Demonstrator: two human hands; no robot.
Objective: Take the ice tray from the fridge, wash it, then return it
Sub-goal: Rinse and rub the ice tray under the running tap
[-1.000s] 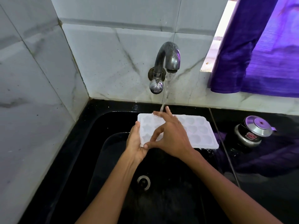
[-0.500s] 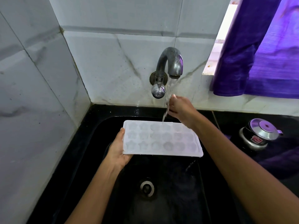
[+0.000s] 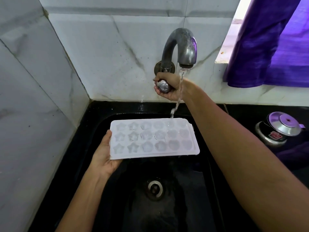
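Left hand [image 3: 104, 157] grips left end of ice tray [image 3: 153, 139], held level over black sink [image 3: 93, 131]. Water stream [image 3: 178, 97] hits tray's far edge. Right hand [image 3: 170, 87] curled round tap knob [image 3: 163, 86] under tap [image 3: 180, 47]. Steel pot [image 3: 279, 129], perhaps cooker, at right.

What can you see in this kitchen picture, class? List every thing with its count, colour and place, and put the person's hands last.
ice tray: one, white, held level over the sink under the water stream
tap: one, grey metal, on the wall, water running
tap knob: one, silver, below the spout
sink: one, black, with a metal drain
kettle: one, black and silver, on the counter at right
curtain: one, purple, top right
wall tiles: white marble, behind and left
left hand: grips the tray's left end
right hand: grips the tap knob
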